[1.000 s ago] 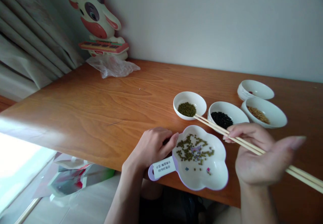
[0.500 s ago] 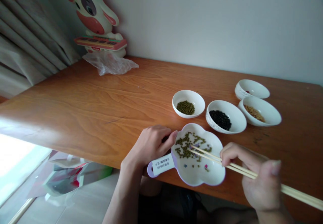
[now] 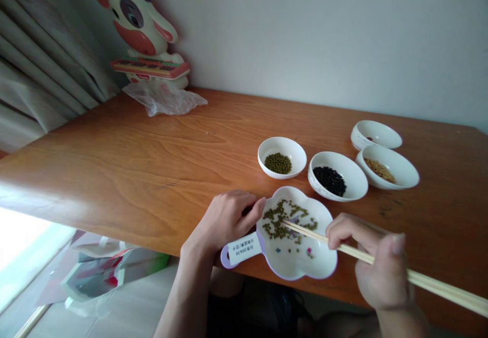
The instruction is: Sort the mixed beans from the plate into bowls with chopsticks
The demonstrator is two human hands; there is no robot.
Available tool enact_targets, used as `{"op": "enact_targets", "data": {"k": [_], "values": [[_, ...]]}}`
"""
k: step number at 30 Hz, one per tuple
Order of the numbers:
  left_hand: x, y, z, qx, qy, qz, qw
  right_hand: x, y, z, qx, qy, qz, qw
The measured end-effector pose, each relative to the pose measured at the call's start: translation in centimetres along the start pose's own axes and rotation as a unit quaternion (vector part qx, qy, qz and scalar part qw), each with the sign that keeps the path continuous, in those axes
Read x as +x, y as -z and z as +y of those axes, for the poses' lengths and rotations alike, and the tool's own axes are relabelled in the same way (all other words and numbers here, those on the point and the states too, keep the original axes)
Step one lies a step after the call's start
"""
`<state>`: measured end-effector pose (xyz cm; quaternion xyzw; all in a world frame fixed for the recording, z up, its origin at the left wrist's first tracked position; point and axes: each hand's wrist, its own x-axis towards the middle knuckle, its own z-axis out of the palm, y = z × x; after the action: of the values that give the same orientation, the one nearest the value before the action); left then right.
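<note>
A white flower-shaped dish (image 3: 305, 264) with a purple rim lies at the table's front edge, green beans scattered inside. My left hand (image 3: 232, 213) rests beside its labelled handle (image 3: 244, 249), thumb and finger pinched on the dish's left rim. In my right hand (image 3: 373, 262) is a pair of wooden chopsticks (image 3: 346, 249), their tips close together among the beans. Behind the dish stand a white bowl of green beans (image 3: 278, 163), a bowl of black beans (image 3: 330, 181) and a bowl of pale yellowish pieces (image 3: 380, 170).
Another white bowl (image 3: 381, 133) stands at the back right with something small and reddish inside. A cow-shaped toy keyboard (image 3: 150, 66) and a crumpled plastic bag (image 3: 163, 99) are at the back left. Bags (image 3: 102, 272) lie below the table's left edge.
The chopstick tips have closed together and shifted slightly left among the beans, my right hand moving left with them. My left hand keeps its place on the dish. The view has shifted a little.
</note>
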<state>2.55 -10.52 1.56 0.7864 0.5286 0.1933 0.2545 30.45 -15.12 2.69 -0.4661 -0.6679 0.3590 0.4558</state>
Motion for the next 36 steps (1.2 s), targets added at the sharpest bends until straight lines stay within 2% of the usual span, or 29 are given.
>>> {"op": "enact_targets", "data": {"k": [6,14,26,31,36], "values": [[0.0,0.1,0.0,0.007,0.000,0.000,1.000,0.1,-0.1,-0.4,0.003,0.005,0.022,1.000],[0.0,0.0,0.1,0.001,0.002,0.008,1.000,0.0,-0.4,0.0,-0.006,-0.007,-0.024,1.000],[0.1,0.0,0.0,0.004,-0.006,0.006,1.000,0.3,-0.2,0.6,0.008,0.037,0.013,0.999],[0.1,-0.1,0.0,-0.001,-0.007,0.008,1.000,0.6,0.3,-0.1,0.005,0.037,0.019,0.999],[0.0,-0.1,-0.1,0.004,-0.007,0.003,1.000,0.4,0.7,-1.0,-0.007,0.008,0.004,1.000]]}}
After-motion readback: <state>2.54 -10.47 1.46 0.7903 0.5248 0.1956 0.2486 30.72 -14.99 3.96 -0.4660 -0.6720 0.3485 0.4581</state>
